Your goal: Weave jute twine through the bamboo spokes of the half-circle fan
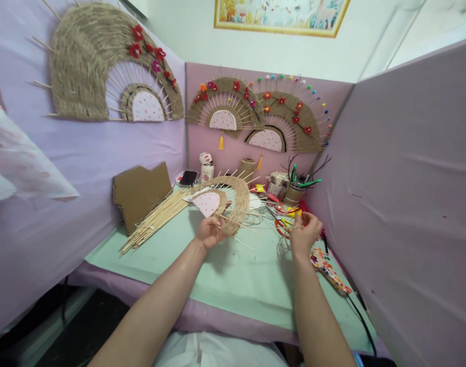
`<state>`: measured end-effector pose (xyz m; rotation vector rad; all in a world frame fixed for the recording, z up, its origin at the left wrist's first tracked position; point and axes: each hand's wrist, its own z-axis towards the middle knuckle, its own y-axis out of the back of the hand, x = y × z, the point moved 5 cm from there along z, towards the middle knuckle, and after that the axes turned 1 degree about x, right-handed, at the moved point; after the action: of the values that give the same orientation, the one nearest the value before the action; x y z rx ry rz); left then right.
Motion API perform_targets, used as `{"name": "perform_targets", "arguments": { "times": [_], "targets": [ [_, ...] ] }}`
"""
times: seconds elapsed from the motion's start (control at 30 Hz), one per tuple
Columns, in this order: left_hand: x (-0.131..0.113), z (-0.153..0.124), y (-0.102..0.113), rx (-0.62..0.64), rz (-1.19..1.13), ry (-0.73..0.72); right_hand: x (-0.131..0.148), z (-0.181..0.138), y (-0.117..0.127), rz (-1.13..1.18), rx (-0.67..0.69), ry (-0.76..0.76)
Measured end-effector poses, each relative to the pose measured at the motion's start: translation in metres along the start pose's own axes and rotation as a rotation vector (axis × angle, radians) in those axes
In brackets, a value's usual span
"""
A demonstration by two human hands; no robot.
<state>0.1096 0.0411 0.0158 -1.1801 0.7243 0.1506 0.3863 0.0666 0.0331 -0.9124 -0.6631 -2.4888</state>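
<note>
A half-round fan of woven twine on thin sticks is tilted above the table. My left hand grips its lower edge, close to the pink dotted half-circle at its centre. To the right, my right hand is closed with its fingertips pinched on a thin strand of twine, whose loose loops hang beside the hand. Scissors with red and yellow handles lie just behind that hand. Under it, near the wrist, rests a flower-patterned glue gun with a black cord.
Bundled sticks and brown cardboard lie on the left. At the back stand a twine spool, a white jar and a tool-filled pot. Finished fans hang on the cloth partitions, which close in both sides.
</note>
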Motion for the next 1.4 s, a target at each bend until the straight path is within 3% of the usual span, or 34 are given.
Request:
{"name": "perform_targets", "arguments": {
  "times": [0.07, 0.13, 0.23, 0.37, 0.5, 0.63, 0.77, 0.9, 1.27, 1.4],
  "targets": [
    [0.000, 0.001, -0.001, -0.004, 0.009, -0.003, 0.000, -0.010, -0.014, -0.137, 0.225, 0.031],
    [0.003, 0.003, -0.001, -0.015, 0.020, 0.017, 0.007, -0.029, -0.034, -0.214, 0.556, 0.132],
    [0.008, 0.005, -0.001, -0.032, 0.045, 0.068, 0.028, -0.058, -0.046, -0.116, 0.900, 0.326],
    [0.012, 0.005, -0.001, -0.072, 0.062, 0.095, 0.057, -0.072, -0.039, 0.165, 1.080, 0.420],
    [0.014, 0.006, 0.002, -0.091, 0.065, 0.090, 0.077, -0.080, -0.031, 0.409, 1.146, 0.437],
    [0.013, 0.008, 0.006, -0.103, 0.071, 0.084, 0.080, -0.088, -0.034, 0.597, 1.198, 0.288],
    [0.011, 0.008, 0.006, -0.105, 0.065, 0.086, 0.070, -0.083, -0.039, 0.615, 1.147, 0.075],
    [0.007, 0.009, 0.007, -0.093, 0.032, 0.066, 0.065, -0.074, -0.038, 0.637, 1.031, -0.002],
    [0.008, 0.014, 0.018, -0.164, -0.010, 0.046, 0.070, -0.061, -0.014, 0.467, 0.533, 0.261],
    [0.007, 0.015, 0.023, -0.236, -0.043, 0.007, 0.073, -0.059, -0.009, 0.457, 0.451, 0.328]
  ]
}}
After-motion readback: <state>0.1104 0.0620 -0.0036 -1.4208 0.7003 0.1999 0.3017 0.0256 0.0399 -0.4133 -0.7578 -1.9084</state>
